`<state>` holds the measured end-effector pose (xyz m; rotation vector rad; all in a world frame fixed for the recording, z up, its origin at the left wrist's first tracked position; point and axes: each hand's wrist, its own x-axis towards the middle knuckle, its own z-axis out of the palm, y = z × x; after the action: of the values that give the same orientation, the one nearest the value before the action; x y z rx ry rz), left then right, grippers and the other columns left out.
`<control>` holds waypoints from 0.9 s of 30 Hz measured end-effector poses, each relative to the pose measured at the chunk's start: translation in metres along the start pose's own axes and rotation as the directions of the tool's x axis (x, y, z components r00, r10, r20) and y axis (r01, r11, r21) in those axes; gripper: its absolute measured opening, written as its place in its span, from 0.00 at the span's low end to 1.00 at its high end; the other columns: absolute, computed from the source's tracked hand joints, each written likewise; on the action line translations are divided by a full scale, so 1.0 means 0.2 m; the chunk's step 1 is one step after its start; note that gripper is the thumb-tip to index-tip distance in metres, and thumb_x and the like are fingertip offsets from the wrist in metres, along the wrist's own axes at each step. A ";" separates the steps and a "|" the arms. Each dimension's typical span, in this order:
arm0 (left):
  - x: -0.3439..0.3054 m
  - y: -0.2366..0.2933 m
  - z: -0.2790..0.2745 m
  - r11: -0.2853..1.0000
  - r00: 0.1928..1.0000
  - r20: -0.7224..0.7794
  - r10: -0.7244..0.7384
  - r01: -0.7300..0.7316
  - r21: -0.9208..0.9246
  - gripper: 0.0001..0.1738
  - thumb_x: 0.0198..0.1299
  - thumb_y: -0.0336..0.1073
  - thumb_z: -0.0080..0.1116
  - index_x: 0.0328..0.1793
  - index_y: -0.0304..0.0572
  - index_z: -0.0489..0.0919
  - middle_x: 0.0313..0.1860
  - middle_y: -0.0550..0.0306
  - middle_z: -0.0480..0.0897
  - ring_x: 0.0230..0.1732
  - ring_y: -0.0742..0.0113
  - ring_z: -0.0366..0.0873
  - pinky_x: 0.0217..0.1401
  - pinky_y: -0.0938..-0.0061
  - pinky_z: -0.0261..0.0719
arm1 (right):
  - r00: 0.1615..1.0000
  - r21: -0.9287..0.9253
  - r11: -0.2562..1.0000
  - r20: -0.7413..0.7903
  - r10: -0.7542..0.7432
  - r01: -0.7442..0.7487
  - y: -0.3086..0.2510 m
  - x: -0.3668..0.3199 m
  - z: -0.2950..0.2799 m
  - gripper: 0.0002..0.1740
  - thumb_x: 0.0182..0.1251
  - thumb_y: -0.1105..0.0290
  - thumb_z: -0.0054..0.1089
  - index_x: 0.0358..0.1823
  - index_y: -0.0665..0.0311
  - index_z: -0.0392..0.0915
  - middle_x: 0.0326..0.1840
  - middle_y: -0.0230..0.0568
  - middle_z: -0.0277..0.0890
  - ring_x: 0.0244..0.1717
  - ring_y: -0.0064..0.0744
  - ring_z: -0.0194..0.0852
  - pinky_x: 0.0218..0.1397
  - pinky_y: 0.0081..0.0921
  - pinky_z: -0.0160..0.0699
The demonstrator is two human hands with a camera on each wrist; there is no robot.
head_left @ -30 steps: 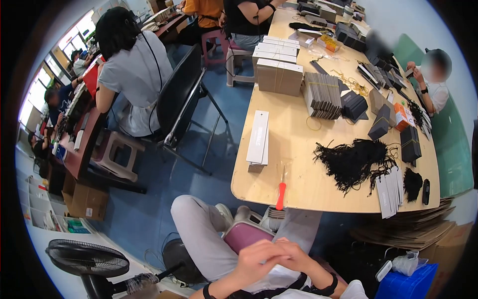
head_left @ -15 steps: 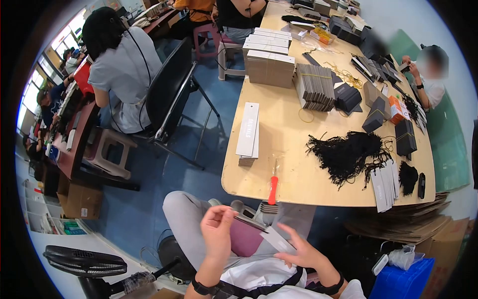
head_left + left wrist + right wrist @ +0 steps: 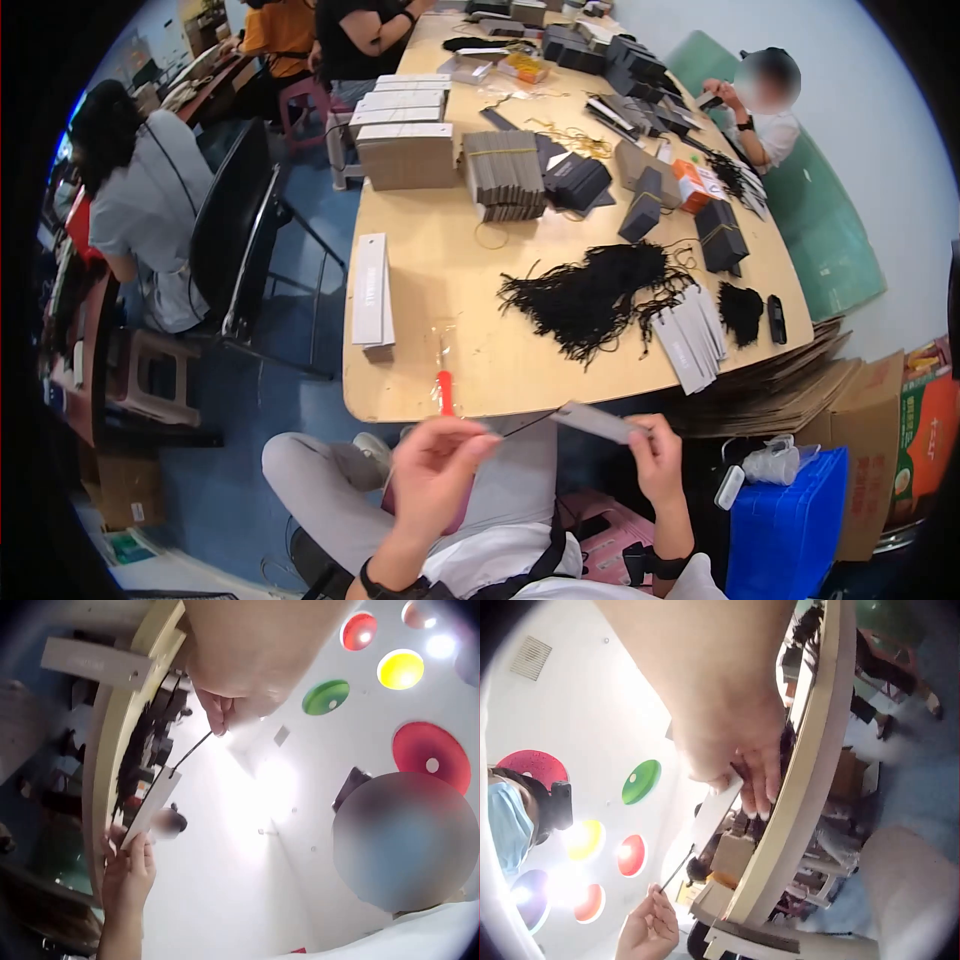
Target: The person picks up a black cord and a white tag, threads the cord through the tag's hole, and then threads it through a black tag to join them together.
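My right hand [image 3: 660,462] grips one end of a grey hang tag [image 3: 592,421] between thumb and fingers, above my lap at the table's front edge. A thin black string [image 3: 525,427] runs from the tag's far end to my left hand [image 3: 440,470], whose thumb and fingertips pinch it. In the left wrist view the string passes through the hole of the tag [image 3: 152,804] and looks stretched straight. The right wrist view shows the tag [image 3: 716,806] from its other side. Nearest on the table are a red-handled tool [image 3: 446,392] and a stack of white tags [image 3: 370,300].
A heap of black strings [image 3: 600,295] lies on the table [image 3: 440,290], beside fanned strung tags [image 3: 690,340]. Banded tag stacks [image 3: 405,160] stand farther back. A blue bin [image 3: 785,530] is at my right, a folding chair [image 3: 235,220] at left. Another person sits across the table.
My hands were together at first, then apart with the tag low between them. Now the tag is raised to the right and the string drawn straight. The view has turned right.
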<state>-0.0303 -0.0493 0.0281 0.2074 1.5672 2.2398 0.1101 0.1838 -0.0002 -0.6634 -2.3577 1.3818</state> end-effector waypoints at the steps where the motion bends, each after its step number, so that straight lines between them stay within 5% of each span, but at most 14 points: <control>1: 0.05 -0.07 0.06 0.999 0.991 0.133 0.007 -0.001 -0.041 0.06 0.63 0.25 0.56 0.45 0.32 0.76 0.38 0.51 0.84 0.42 0.68 0.83 0.49 0.76 0.80 | 0.992 -0.059 0.996 -0.102 -0.078 0.073 0.02 0.01 -0.03 0.06 0.66 0.74 0.54 0.34 0.71 0.72 0.40 0.48 0.78 0.39 0.36 0.77 0.44 0.27 0.74; 4: 0.15 -0.35 0.30 0.979 0.927 0.375 0.023 0.054 -0.194 0.14 0.67 0.29 0.51 0.56 0.32 0.71 0.52 0.48 0.79 0.56 0.63 0.77 0.63 0.70 0.72 | 0.893 -0.383 0.915 -0.356 -0.275 0.129 0.07 0.04 -0.09 0.05 0.63 0.76 0.54 0.33 0.71 0.71 0.40 0.48 0.72 0.42 0.45 0.71 0.46 0.33 0.69; 8: 0.20 -0.50 0.52 0.979 0.797 0.602 0.048 0.083 -0.188 0.27 0.72 0.40 0.45 0.71 0.34 0.57 0.72 0.47 0.62 0.74 0.61 0.57 0.73 0.67 0.56 | 0.820 -0.444 0.894 -0.531 -0.213 -0.055 0.19 0.05 -0.13 0.07 0.65 0.73 0.54 0.34 0.71 0.71 0.34 0.46 0.69 0.37 0.44 0.67 0.41 0.35 0.66; 12: 0.21 -0.56 0.55 0.990 0.782 0.616 0.090 -0.002 -0.142 0.29 0.72 0.43 0.43 0.74 0.37 0.54 0.75 0.49 0.56 0.77 0.60 0.49 0.73 0.64 0.55 | 0.783 -0.466 0.876 -0.589 -0.201 -0.126 0.29 0.14 -0.16 0.08 0.66 0.71 0.53 0.34 0.71 0.71 0.32 0.46 0.69 0.36 0.46 0.65 0.40 0.37 0.64; 14: 0.21 -0.50 0.53 0.953 0.864 0.501 0.044 0.113 -0.280 0.28 0.72 0.42 0.44 0.74 0.39 0.55 0.76 0.50 0.54 0.79 0.59 0.46 0.73 0.62 0.55 | 0.790 -0.485 0.868 -0.572 -0.221 -0.109 0.31 0.19 -0.17 0.08 0.66 0.71 0.54 0.34 0.71 0.71 0.32 0.46 0.69 0.37 0.46 0.65 0.41 0.37 0.64; 15: 0.19 -0.46 0.50 0.893 0.886 0.463 -0.009 0.215 -0.395 0.26 0.71 0.40 0.45 0.72 0.39 0.57 0.76 0.49 0.54 0.78 0.60 0.47 0.73 0.60 0.55 | 0.803 -0.510 0.854 -0.549 -0.233 -0.102 0.33 0.21 -0.16 0.08 0.65 0.71 0.54 0.34 0.71 0.71 0.32 0.46 0.69 0.37 0.47 0.65 0.42 0.37 0.64; 19: 0.14 -0.25 0.36 0.912 0.884 0.466 0.023 0.172 -0.372 0.22 0.69 0.36 0.48 0.67 0.39 0.65 0.73 0.48 0.60 0.75 0.61 0.54 0.71 0.64 0.59 | 0.761 -0.627 0.774 -0.545 -0.352 -0.091 0.32 0.28 -0.13 0.08 0.61 0.71 0.59 0.35 0.68 0.73 0.35 0.45 0.70 0.43 0.47 0.66 0.47 0.38 0.65; 22: 0.10 -0.14 0.22 0.994 0.957 0.276 0.092 -0.102 0.023 0.13 0.64 0.30 0.53 0.54 0.36 0.76 0.62 0.48 0.73 0.63 0.62 0.70 0.61 0.71 0.70 | 0.711 -0.711 0.667 -0.587 -0.387 -0.223 0.27 0.32 -0.13 0.10 0.57 0.70 0.62 0.37 0.66 0.74 0.40 0.43 0.70 0.47 0.46 0.65 0.52 0.40 0.62; 24: 0.10 -0.06 0.11 0.868 0.946 0.131 0.297 -0.324 0.376 0.09 0.60 0.27 0.56 0.46 0.34 0.79 0.49 0.47 0.82 0.51 0.60 0.79 0.49 0.73 0.77 | 0.678 -0.708 0.657 -0.617 -0.399 -0.258 0.25 0.35 -0.15 0.13 0.55 0.69 0.64 0.39 0.64 0.74 0.43 0.42 0.70 0.49 0.46 0.64 0.54 0.41 0.61; 26: 0.11 -0.01 -0.03 0.707 0.914 0.088 0.396 -0.364 0.607 0.08 0.58 0.25 0.56 0.44 0.33 0.79 0.45 0.46 0.82 0.44 0.58 0.81 0.44 0.72 0.78 | 0.649 -0.693 0.660 -0.650 -0.396 -0.291 0.26 0.36 -0.13 0.15 0.52 0.68 0.66 0.41 0.63 0.74 0.46 0.42 0.69 0.52 0.45 0.64 0.56 0.43 0.59; 27: 0.12 -0.01 -0.09 0.703 0.932 0.035 0.361 -0.297 0.646 0.08 0.59 0.26 0.56 0.44 0.34 0.79 0.44 0.46 0.82 0.41 0.57 0.82 0.43 0.71 0.79 | 0.714 -0.710 0.682 -0.568 -0.410 -0.173 0.28 0.37 -0.13 0.18 0.52 0.67 0.67 0.43 0.62 0.74 0.47 0.43 0.69 0.53 0.45 0.63 0.56 0.42 0.60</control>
<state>-0.0587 -0.0549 0.0179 0.6286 2.4869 1.8531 0.0726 0.2665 -0.0335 -0.9694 -2.1346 -0.0406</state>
